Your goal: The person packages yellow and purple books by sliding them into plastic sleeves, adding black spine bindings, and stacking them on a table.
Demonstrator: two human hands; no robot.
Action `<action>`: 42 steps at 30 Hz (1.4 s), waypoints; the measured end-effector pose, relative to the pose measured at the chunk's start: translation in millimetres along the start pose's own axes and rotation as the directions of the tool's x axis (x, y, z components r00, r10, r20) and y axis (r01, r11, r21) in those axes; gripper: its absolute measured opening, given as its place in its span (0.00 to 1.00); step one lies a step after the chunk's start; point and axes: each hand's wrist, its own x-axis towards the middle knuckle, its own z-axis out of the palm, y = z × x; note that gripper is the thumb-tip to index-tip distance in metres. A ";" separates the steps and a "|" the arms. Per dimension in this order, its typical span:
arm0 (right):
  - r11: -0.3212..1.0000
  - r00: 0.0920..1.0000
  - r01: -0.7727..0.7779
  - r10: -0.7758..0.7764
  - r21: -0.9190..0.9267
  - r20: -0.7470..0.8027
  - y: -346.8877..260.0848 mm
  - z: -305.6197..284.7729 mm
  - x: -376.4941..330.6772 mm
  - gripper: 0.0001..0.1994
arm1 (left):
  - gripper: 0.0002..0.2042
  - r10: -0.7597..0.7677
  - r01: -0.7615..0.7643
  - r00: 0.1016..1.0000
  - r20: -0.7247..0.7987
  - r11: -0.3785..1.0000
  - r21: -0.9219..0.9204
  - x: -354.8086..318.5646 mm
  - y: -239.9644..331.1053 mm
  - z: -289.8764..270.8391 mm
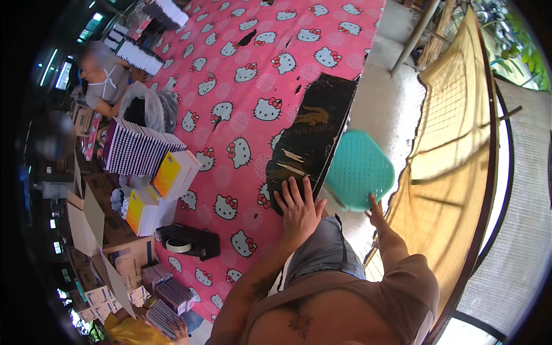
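My left hand (299,207) lies flat with its fingers spread on the near end of a black, worn cardboard box (319,121) with a gold animal emblem. The box lies along the right edge of a table with a pink cat-patterned cover (253,135). Down at the right, beside the table, my right hand (375,213) grips the near rim of a turquoise perforated plastic chair (361,169). Its fingertips are partly hidden. Only the chair's broad panel shows; its legs are out of sight.
A black tape dispenser (190,241) stands on the table's left side, near yellow-covered books (175,172) and stacked spiral notebooks (138,150). Open cartons (86,221) stand farther left. One person (109,80) sits at the far left; another's hand (181,330) touches notebooks. Yellow netting (448,132) hangs at right.
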 end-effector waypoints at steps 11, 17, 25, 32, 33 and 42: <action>0.471 0.981 0.121 -0.194 -0.874 0.031 -41.0 2.0 44.6 0.54 | 0.37 0.010 -0.010 1.000 -0.006 0.997 -0.076 -9.7 -14.1 0.9; 0.212 0.895 0.435 0.006 -0.875 0.447 -10.9 45.1 58.8 0.52 | 0.35 -0.046 0.044 0.998 -0.049 0.998 -0.048 -19.9 -17.4 3.2; -0.092 0.731 0.682 0.124 -0.726 0.671 -17.8 95.5 62.8 0.25 | 0.29 -0.126 0.128 0.977 -0.174 0.992 0.001 -22.1 -16.4 4.9; -0.043 0.810 0.543 0.289 -0.839 0.510 -20.5 96.7 109.8 0.19 | 0.25 -0.159 0.158 0.976 -0.148 0.987 -0.019 -24.0 -11.7 8.2; -0.019 0.799 0.543 0.320 -0.840 0.509 -22.0 96.5 111.5 0.19 | 0.26 -0.169 0.166 0.972 -0.161 0.986 -0.032 -24.6 -10.5 9.3; 0.068 0.640 0.539 0.615 -0.840 0.460 -63.8 85.9 126.7 0.16 | 0.26 -0.241 0.199 0.927 -0.288 0.966 -0.167 -29.3 -2.9 26.4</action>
